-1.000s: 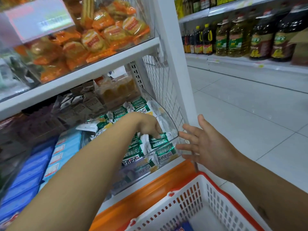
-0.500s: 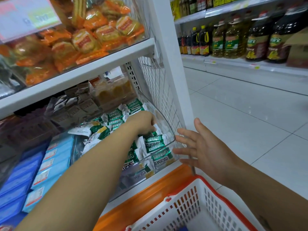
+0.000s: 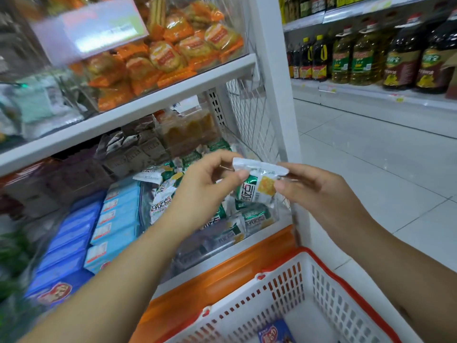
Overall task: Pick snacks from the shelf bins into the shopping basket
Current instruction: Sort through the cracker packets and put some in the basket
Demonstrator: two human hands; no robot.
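Note:
A small green-and-white snack packet point(image 3: 257, 184) hangs in the air in front of the clear shelf bin point(image 3: 284, 214) of the same packets. My left hand point(image 3: 205, 184) pinches its left top corner. My right hand point(image 3: 314, 191) pinches its right side with thumb and fingers. Below them stands the white shopping basket point(image 3: 296, 288) with a red rim. A blue snack pack point(image 3: 274, 331) lies at its bottom.
Orange-wrapped snacks point(image 3: 170, 53) fill the bin on the upper shelf. Blue packs point(image 3: 111, 224) and brown packs point(image 3: 133, 152) fill bins to the left. A white shelf post point(image 3: 277, 78) stands right of the bins. Oil bottles point(image 3: 361, 60) line the far shelf across the tiled aisle.
My left hand has come up out of the bin holding one green packet. My right hand moved left and closed on the packet's other side.

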